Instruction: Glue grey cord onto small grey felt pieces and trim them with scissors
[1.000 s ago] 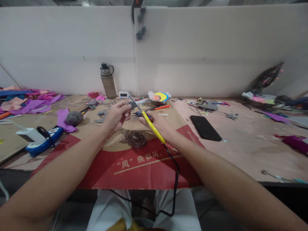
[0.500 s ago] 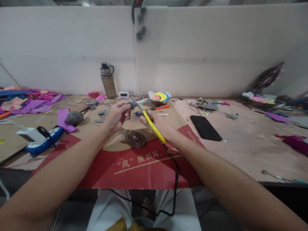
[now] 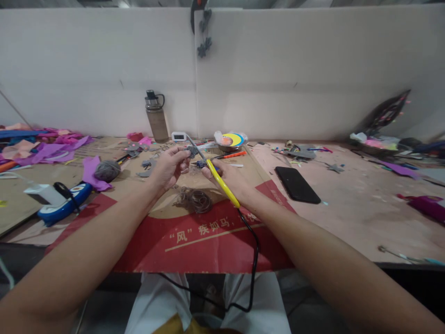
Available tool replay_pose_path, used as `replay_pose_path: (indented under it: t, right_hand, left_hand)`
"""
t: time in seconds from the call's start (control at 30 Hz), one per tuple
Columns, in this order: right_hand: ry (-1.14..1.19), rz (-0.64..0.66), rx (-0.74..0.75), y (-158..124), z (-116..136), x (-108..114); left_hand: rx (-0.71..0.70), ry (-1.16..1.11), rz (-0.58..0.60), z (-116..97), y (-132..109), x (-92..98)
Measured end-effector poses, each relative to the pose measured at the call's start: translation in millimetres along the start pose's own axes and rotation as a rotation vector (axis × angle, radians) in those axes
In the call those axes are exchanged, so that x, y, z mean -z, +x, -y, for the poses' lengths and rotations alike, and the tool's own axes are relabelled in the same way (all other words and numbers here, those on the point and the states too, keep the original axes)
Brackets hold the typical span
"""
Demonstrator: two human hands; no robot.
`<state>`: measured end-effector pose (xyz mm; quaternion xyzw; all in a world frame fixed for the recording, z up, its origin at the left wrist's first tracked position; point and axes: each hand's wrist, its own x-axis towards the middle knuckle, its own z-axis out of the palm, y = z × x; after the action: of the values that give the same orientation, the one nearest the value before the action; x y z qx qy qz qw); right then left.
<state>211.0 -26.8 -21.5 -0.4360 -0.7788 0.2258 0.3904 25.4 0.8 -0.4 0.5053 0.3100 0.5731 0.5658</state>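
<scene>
My left hand [image 3: 172,167] is closed, thumb and fingertips pinching a small grey felt piece [image 3: 192,150]. In my right hand [image 3: 227,175] lies a yellow-handled soldering iron [image 3: 222,183]. Its metal shaft slants up and left, right beside the felt piece; whether the two touch I cannot tell. A black cord [image 3: 256,246] runs from the handle down over the table edge. Between my hands, a small dark blue object [image 3: 200,164] shows near my right fingertips, too small to name. Below them a coil of thin brown cord [image 3: 198,200] lies on the red and brown cardboard [image 3: 215,250].
A black phone [image 3: 297,185] lies to the right. At the back stand a bottle [image 3: 157,118], a small white digital display [image 3: 179,136] and a bowl [image 3: 231,147]. On the left are a grey yarn ball [image 3: 107,171], purple felt scraps [image 3: 59,150] and a blue-and-white item [image 3: 66,204].
</scene>
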Motion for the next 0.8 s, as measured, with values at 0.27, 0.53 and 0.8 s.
replay_pose_path:
  t: [0.27, 0.53, 0.8]
  right_hand:
    - [-0.009, -0.023, 0.023, 0, 3, 0]
    - [0.028, -0.099, 0.013, 1, -6, -1]
    - [-0.061, -0.139, 0.025, 0, -4, 1]
  left_hand:
    - [-0.001, 0.009, -0.008, 0, 0, -0.9]
    - [0.040, 0.013, -0.052, 2, 4, 3.6]
    - [0.069, 0.074, -0.106, 4, 4, 4.2]
